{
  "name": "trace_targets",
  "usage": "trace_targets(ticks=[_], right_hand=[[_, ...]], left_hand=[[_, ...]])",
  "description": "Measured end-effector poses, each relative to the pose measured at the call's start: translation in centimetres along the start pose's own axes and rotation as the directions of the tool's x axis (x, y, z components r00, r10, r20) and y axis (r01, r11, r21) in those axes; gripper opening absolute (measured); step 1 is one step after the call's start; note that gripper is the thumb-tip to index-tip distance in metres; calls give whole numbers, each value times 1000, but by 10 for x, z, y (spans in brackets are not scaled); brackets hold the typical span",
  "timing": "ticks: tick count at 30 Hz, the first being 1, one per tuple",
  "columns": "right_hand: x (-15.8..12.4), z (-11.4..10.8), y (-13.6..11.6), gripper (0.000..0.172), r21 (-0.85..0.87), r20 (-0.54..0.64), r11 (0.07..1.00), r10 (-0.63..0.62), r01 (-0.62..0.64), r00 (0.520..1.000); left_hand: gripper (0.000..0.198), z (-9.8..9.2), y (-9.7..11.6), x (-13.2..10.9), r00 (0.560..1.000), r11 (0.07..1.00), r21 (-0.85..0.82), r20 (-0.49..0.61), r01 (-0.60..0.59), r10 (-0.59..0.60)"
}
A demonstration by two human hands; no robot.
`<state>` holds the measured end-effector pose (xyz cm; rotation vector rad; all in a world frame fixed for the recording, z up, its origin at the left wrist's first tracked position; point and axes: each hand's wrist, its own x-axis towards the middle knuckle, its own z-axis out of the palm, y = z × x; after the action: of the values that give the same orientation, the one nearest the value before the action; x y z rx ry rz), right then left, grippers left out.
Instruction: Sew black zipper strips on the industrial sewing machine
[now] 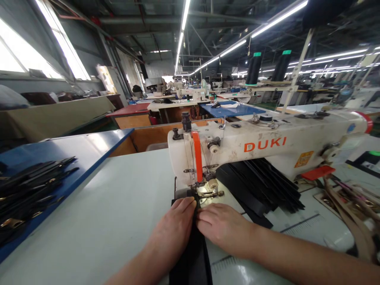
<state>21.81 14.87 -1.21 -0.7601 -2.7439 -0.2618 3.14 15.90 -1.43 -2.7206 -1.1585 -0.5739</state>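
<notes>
Head view: machine (pixel 231 144) reads "DUKI"; left hand (pixel 175 221), right hand (pixel 224 225) both curled, holding black strip (pixel 193 261).

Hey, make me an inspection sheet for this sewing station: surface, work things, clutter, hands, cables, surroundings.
Surface: pale tabletop, with ruler markings on the right.
Work things: black strip leading up to the needle area of the sewing machine; pile of black pieces beneath the machine's arm.
Clutter: tan straps and small metal parts at far right; black items with metal fittings on the blue table at left.
Hands: left hand on the strip; right hand with its fingertips at the strip's right edge.
Cables: none clearly made out.
Surroundings: two dark thread cones above; more worktables behind; ceiling lights on.
</notes>
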Motion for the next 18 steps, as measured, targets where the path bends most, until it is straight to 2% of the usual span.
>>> trace_targets(ticks=[11, 18], right_hand=[[1, 0, 4, 6, 22, -31, 1000, 11, -10, 999], [-1, 2, 6, 9, 62, -5, 997, 51, -51, 999]], left_hand=[[28, 0, 0, 4, 999, 1000, 1, -41, -29, 29], [30, -1, 1, 3, 998, 999, 28, -44, -44, 45]])
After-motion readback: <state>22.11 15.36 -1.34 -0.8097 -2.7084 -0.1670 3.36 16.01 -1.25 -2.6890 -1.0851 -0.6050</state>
